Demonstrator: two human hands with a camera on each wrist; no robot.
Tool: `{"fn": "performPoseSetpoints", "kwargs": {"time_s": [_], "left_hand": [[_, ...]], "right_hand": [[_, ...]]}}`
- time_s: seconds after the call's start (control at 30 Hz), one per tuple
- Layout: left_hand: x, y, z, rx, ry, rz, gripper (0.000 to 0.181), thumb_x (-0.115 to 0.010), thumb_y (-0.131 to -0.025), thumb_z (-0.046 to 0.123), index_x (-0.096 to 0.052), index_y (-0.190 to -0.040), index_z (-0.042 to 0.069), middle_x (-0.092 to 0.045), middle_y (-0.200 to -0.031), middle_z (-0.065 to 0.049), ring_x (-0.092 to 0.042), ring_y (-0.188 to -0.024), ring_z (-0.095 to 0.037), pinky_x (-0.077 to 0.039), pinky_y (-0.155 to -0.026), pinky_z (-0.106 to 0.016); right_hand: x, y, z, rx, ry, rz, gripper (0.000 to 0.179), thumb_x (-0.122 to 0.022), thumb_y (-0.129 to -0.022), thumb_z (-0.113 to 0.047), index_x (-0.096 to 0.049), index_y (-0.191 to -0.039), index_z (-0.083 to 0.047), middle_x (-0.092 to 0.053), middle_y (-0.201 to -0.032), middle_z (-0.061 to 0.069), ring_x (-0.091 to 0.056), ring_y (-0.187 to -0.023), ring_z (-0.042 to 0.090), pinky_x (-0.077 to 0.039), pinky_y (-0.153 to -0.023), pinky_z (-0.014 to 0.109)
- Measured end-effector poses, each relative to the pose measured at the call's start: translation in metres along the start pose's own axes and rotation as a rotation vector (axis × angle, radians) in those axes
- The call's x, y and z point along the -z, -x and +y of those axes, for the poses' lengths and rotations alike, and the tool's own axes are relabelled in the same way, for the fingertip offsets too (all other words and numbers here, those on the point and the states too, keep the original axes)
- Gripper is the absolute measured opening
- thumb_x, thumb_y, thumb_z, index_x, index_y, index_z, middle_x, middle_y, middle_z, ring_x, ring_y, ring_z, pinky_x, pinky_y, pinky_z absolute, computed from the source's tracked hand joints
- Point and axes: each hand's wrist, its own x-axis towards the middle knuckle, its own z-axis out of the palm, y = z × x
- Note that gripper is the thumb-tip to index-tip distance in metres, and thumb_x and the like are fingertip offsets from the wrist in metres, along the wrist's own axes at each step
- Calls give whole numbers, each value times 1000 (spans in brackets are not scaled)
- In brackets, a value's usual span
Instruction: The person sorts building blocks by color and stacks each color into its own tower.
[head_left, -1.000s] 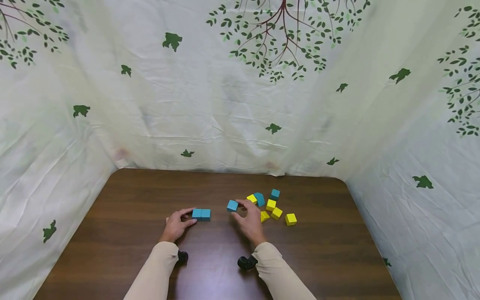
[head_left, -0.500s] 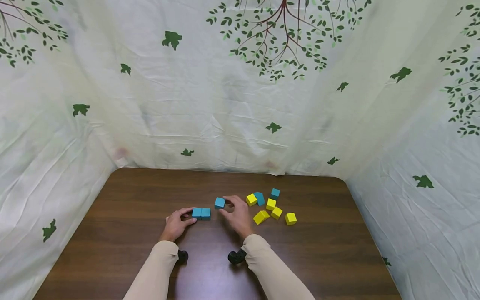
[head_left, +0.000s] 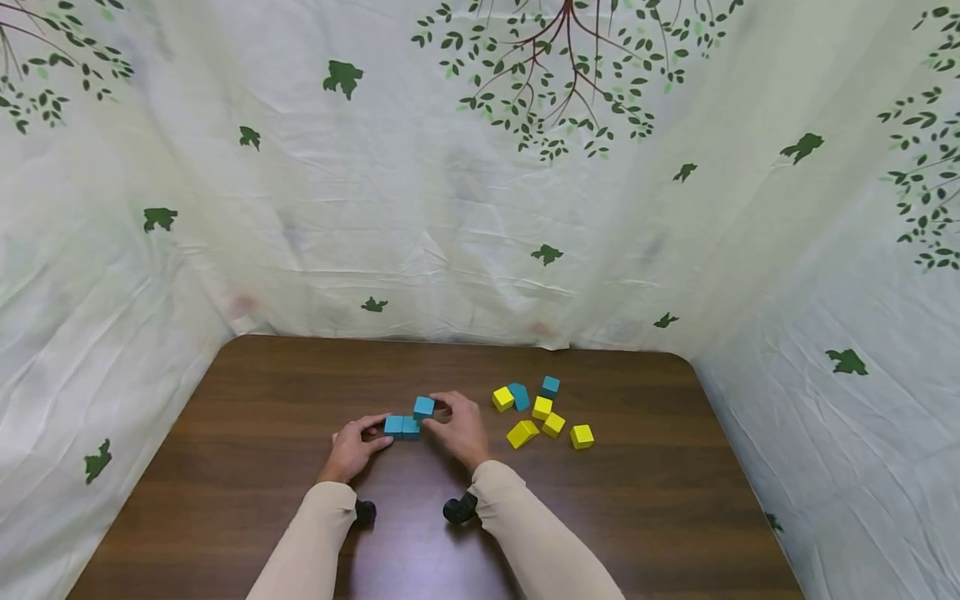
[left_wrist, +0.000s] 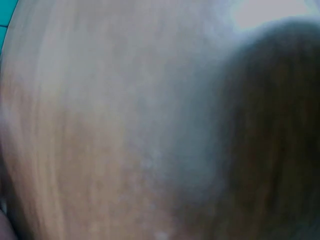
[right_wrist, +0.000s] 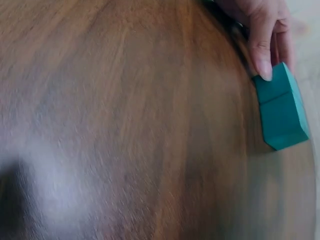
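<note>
Head view: a raised cube (head_left: pixel 423 407) sits at the fingertips of the right hand (head_left: pixel 461 431), pinched by thumb and fingers. Left of it, the left hand (head_left: pixel 350 450) grips one end of a cube pair (head_left: pixel 401 428). All three are plain blue; both forearms angle inward.

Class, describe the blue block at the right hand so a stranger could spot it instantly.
Over the brown table, find the right hand, left of the loose yellow and blue blocks. That hand pinches the blue block. Unlike the two blue blocks side by side at the left hand, it alone is held by the right.
</note>
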Motion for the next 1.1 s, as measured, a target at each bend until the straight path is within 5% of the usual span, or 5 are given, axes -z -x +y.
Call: {"fn": "performPoseSetpoints", "kwargs": {"time_s": [1.1], "left_hand": [[3,-1,-2,-21,-37,-16,43,-75,-83,12,-63,-123,0,-67,-103,-13,-56,-97,-31,-24,-84,-45]], "right_hand": [[-42,-11,-15,8,57,-98,35,-79,-80,-17,-70,-113,-11,-69,-109,3,-61,-101,16,-49,-87,31]]}}
